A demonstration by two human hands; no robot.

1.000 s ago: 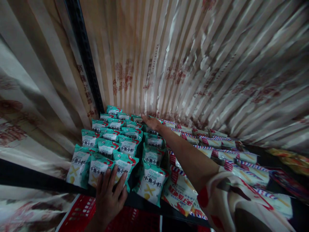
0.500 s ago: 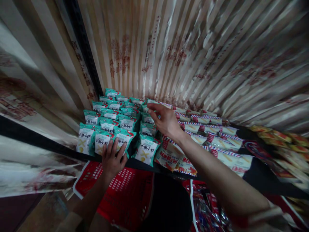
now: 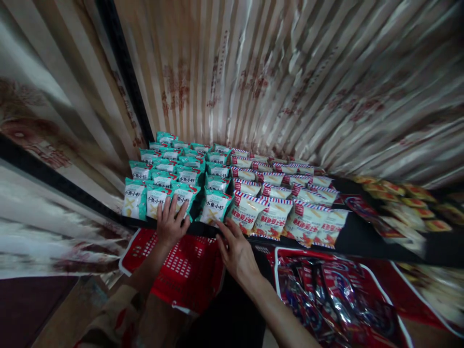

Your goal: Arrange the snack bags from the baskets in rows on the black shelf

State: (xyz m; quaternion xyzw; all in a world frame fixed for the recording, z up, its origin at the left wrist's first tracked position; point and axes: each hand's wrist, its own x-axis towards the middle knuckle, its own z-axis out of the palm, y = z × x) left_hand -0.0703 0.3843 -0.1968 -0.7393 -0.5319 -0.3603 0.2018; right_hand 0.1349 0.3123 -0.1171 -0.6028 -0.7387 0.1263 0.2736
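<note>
Rows of teal-and-white snack bags stand upright on a black shelf (image 3: pixel 348 240). My left hand (image 3: pixel 170 222) rests its spread fingers against the lower front of a teal snack bag (image 3: pixel 183 197) in the front row. My right hand (image 3: pixel 235 251) is at the shelf's front edge, its fingers stretched toward the bottom of another teal snack bag (image 3: pixel 213 205). Whether its fingertips touch that bag I cannot tell. Neither hand grips anything. Beside the teal bags, to the right, stand rows of cream snack bags (image 3: pixel 273 217) with striped red, white and blue tops.
Below the shelf is a red basket (image 3: pixel 203 285) near my hands. Another red basket (image 3: pixel 277 263) holds several dark red packets (image 3: pixel 340 290). Yellowish packets (image 3: pixel 416 191) lie farther right on the shelf. Striped sheeting (image 3: pixel 224 72) covers the back, and a dark post (image 3: pixel 125 72) stands at the left.
My right hand has come down and toward me, from above the back rows to the shelf's front edge. My left hand stays at the same teal bag. The view has shifted slightly.
</note>
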